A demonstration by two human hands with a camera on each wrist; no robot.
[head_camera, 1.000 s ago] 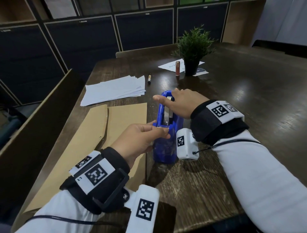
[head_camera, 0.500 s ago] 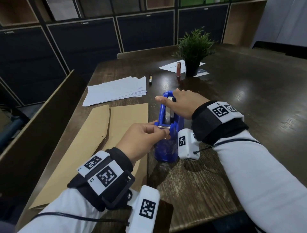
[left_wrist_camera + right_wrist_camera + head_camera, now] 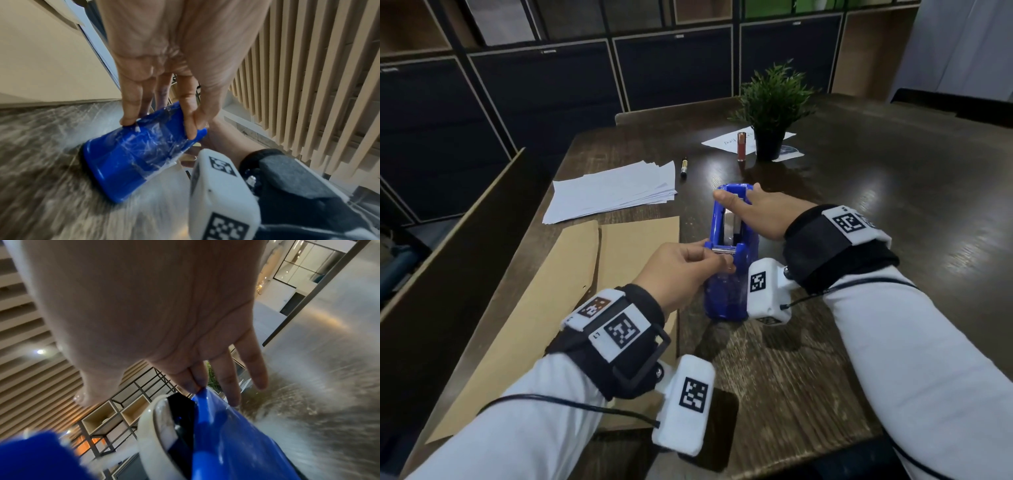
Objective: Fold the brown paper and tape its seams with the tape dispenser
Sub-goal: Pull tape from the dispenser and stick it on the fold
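The dark, glossy wood-grain table [image 3: 859, 212] carries the flat, matte brown paper [image 3: 571, 274] at its left edge, partly hidden under the left sleeve. Just right of it stands the glossy blue plastic tape dispenser [image 3: 729, 291]. The right hand [image 3: 760, 214] lies over its top, fingers nearly straight, while the left hand [image 3: 681, 270] curls its fingers [image 3: 128, 104] on the cutter end; any tape strip is too small to make out.

Left hand [image 3: 681, 270] pinching, right hand [image 3: 760, 216] flat.
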